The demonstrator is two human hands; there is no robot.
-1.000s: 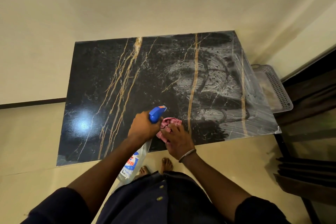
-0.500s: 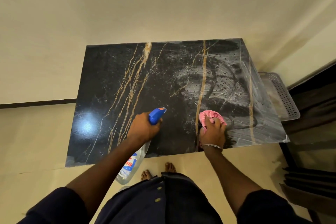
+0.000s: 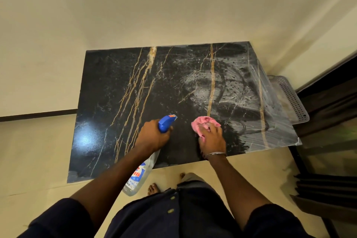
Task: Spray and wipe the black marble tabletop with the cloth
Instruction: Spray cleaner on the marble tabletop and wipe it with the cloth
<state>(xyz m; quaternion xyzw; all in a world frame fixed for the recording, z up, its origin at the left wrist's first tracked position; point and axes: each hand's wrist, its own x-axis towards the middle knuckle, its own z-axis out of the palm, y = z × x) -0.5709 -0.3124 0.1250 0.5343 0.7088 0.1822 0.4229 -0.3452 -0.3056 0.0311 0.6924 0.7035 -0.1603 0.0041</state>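
Single head-worn view — steeply downward, near above the tabletop (image 3: 119, 91).

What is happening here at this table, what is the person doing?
A person is cleaning a black marble tabletop. The left hand grips a spray bottle with a blue head, its nozzle aimed over the table. The right hand holds a pink cloth down on the surface near the front edge. The table's right part shows whitish cleaner streaks; the left part looks dark and glossy.
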